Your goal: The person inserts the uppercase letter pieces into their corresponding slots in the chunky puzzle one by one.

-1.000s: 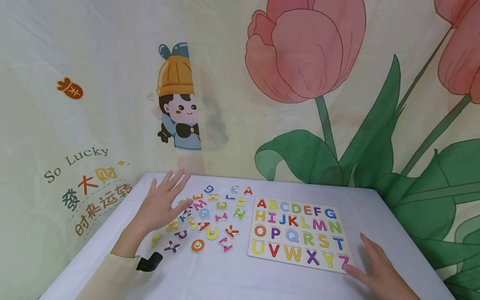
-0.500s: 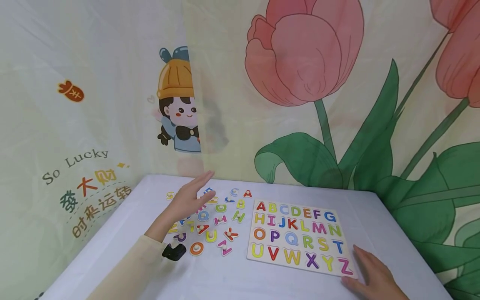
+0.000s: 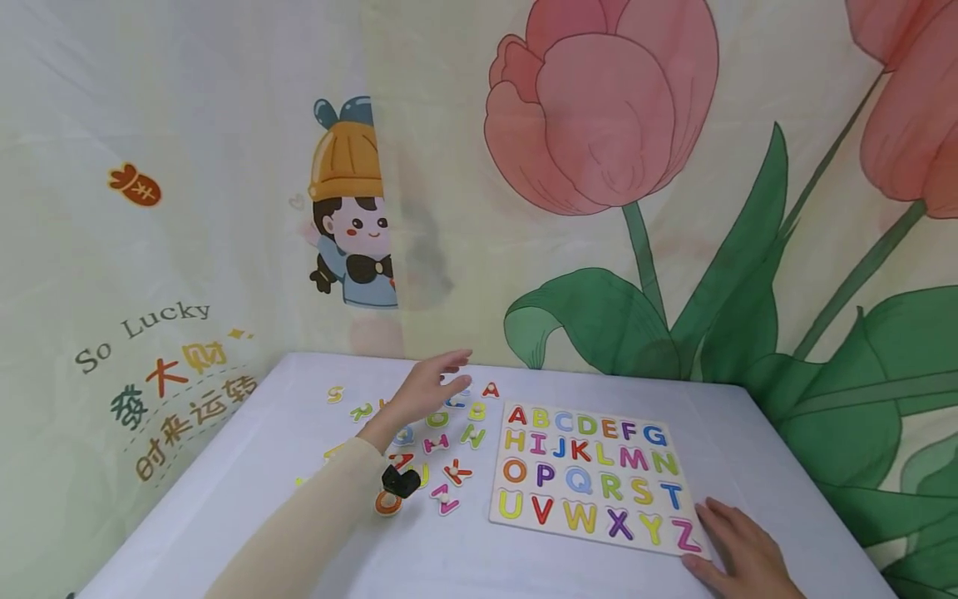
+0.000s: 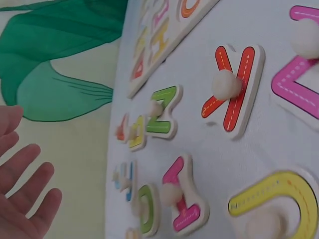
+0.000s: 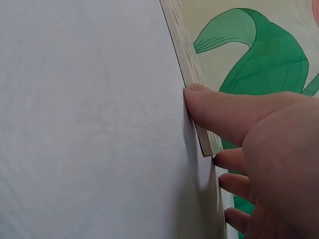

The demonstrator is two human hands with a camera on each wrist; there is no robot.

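Observation:
My left hand (image 3: 425, 391) hovers over the back of a scatter of letter pieces, fingers spread and nothing in its grasp. Beneath and beside it lie a red A (image 3: 490, 389), a yellow B (image 3: 476, 411) and a blue piece partly hidden. Pegged pieces, including a red K (image 4: 241, 89) and a green N (image 4: 164, 129), show in the left wrist view. My right hand (image 3: 744, 549) holds the near right corner of the alphabet puzzle board (image 3: 599, 535). Its thumb (image 5: 214, 109) presses the near edge, while the fingers sit along the right side.
A white-covered table (image 3: 449, 566) carries everything. Outlying pieces include a yellow S (image 3: 335, 394) at the left, an orange O (image 3: 387, 502) and a pink Z (image 3: 445, 499) nearer me. Behind the table hangs a printed curtain (image 3: 449, 166). My left forearm covers some pieces.
My left hand has swept rightward across the pieces, from their left side to the back near the A. The right hand has moved in from beside the board to hold its corner.

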